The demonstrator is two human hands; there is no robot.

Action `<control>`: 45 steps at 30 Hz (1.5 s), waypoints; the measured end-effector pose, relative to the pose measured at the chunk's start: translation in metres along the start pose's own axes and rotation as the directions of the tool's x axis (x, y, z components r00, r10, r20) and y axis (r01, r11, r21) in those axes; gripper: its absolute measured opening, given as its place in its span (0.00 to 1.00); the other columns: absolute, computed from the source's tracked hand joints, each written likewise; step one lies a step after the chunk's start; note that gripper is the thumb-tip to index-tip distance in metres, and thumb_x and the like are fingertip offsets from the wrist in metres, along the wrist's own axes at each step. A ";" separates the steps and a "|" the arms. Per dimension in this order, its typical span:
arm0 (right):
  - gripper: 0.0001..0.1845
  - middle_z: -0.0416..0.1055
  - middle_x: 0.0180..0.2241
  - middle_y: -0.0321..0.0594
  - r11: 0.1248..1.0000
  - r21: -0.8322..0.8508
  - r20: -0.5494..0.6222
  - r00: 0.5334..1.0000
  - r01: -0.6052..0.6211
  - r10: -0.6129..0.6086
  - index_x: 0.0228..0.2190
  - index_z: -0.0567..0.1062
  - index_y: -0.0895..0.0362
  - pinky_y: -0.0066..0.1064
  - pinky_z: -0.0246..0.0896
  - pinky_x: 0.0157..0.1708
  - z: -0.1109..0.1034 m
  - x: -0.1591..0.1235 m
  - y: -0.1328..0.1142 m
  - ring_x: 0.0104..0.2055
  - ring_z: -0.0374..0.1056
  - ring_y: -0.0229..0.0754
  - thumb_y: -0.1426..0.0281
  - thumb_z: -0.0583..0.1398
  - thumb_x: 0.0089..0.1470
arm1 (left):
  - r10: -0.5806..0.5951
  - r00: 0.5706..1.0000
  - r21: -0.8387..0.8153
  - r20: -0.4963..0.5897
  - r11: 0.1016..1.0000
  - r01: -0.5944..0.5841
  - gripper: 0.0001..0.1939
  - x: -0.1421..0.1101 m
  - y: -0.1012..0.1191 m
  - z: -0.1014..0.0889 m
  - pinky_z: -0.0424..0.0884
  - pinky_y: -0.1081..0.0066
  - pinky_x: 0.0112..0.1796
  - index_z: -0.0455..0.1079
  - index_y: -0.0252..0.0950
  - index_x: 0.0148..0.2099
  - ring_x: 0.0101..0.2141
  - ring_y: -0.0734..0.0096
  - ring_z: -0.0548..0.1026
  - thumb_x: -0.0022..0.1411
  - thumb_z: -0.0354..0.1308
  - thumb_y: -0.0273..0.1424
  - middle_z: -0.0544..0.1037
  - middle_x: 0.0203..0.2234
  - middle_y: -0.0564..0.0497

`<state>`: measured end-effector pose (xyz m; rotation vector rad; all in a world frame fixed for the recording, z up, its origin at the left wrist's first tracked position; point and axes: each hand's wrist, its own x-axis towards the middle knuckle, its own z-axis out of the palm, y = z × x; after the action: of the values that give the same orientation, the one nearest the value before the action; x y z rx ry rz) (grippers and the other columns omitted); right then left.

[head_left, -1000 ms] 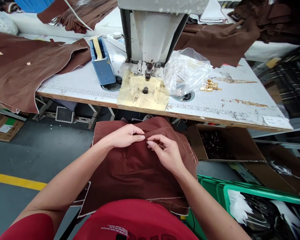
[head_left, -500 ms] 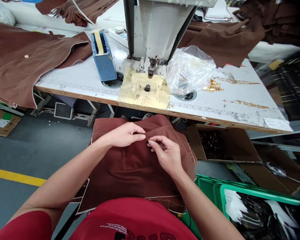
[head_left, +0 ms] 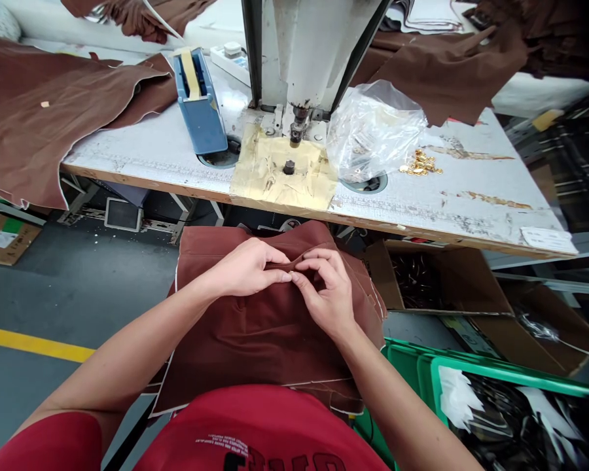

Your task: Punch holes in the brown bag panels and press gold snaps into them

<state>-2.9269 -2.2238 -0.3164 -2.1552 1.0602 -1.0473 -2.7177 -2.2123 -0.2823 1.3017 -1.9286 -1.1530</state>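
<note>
My hands work over a folded brown suede-like panel (head_left: 260, 333) lying in my lap, with pale cut edges. My left hand (head_left: 248, 268) pinches a raised fold near the panel's top. My right hand (head_left: 326, 291) meets it there, fingertips closed around a tiny gold fitting (head_left: 291, 273), which is mostly hidden by my fingers. The two hands touch at their fingertips.
Ahead stands a white press machine (head_left: 299, 59) with a die over a taped plate (head_left: 282, 173) on a worn table (head_left: 446, 209). A plastic bag (head_left: 373, 131), gold fittings (head_left: 421, 163), and a brown hide (head_left: 44, 111) lie there. Below right are a cardboard box (head_left: 417, 281) and green crate (head_left: 471, 369).
My right fingers have curled closer over the fold and now touch my left hand. The whole scene has shifted slightly upward in view.
</note>
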 end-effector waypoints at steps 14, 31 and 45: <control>0.16 0.78 0.33 0.40 0.643 -0.366 0.269 0.738 0.673 -0.620 0.43 0.75 0.59 0.37 0.51 0.27 -0.067 0.011 -0.034 0.29 0.61 0.41 0.78 0.67 0.52 | 0.643 0.757 0.820 -0.116 0.492 -0.293 0.06 -0.043 0.048 0.018 0.59 0.65 0.28 0.75 0.32 0.42 0.27 0.69 0.68 0.64 0.57 0.23 0.81 0.30 0.50; 0.15 0.79 0.40 0.38 0.851 0.357 0.632 0.771 -0.385 0.084 0.47 0.73 0.55 0.32 0.69 0.40 -0.077 0.079 -0.084 0.42 0.75 0.43 0.68 0.65 0.56 | -0.034 0.997 -0.242 0.076 0.969 0.051 0.19 -0.025 0.084 -0.061 0.68 0.75 0.33 0.69 0.36 0.52 0.32 0.73 0.75 0.60 0.64 0.33 0.78 0.31 0.53; 0.17 0.79 0.45 0.39 0.785 0.413 0.667 0.740 -0.463 0.086 0.42 0.75 0.54 0.42 0.67 0.53 -0.050 0.048 -0.088 0.50 0.74 0.48 0.70 0.68 0.48 | -0.004 1.000 -0.239 -0.021 0.971 -0.001 0.22 -0.064 0.063 -0.034 0.69 0.73 0.38 0.69 0.33 0.55 0.35 0.70 0.75 0.60 0.64 0.35 0.78 0.32 0.51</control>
<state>-2.9116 -2.2195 -0.2057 -1.5829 0.6231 -0.3571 -2.6941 -2.1550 -0.2092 1.1809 -1.7122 -1.3209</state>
